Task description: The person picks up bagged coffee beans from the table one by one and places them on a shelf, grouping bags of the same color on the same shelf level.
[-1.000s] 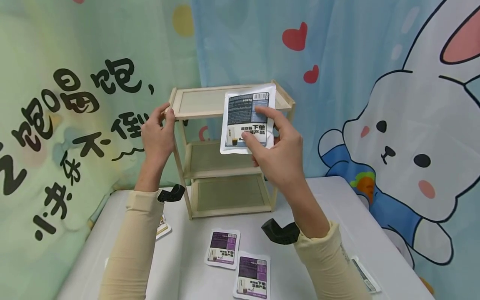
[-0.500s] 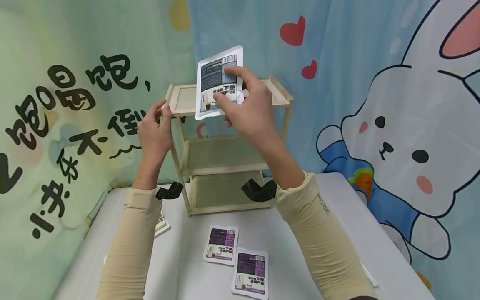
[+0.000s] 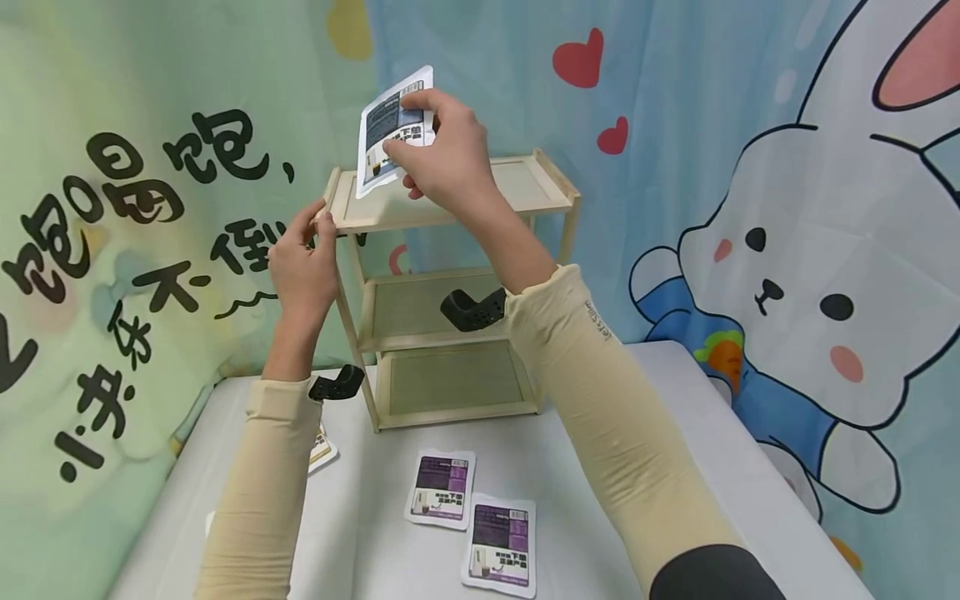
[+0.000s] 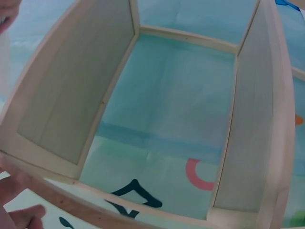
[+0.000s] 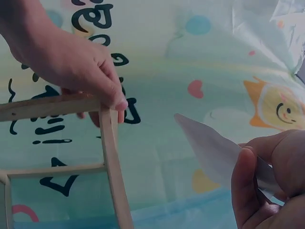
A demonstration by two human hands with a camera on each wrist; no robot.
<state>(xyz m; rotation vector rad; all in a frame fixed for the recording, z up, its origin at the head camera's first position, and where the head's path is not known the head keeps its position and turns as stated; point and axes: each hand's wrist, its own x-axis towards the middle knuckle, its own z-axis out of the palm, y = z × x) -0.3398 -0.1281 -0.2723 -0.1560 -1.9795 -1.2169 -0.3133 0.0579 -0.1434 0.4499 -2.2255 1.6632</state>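
Tabletop (image 3: 377,542) bears two purple pouches (image 3: 441,489) and one rack (image 3: 450,385); left grip (image 3: 304,260) pinches it, right grip (image 3: 450,154) one blue pouch (image 3: 382,125).

Shelf (image 3: 408,312) on table (image 3: 600,500), curtain (image 3: 472,58) behind.
Before the shelf, on the table: left pouch (image 3: 440,489); right pouch (image 3: 499,546) beside it, farther from shelf. Front left of shelf: packet (image 3: 322,452), part-hidden. At shelf's top left corner: left hand (image 3: 303,262). Near top tier's left end, apart: third pouch (image 3: 382,125) in right hand (image 3: 450,154).
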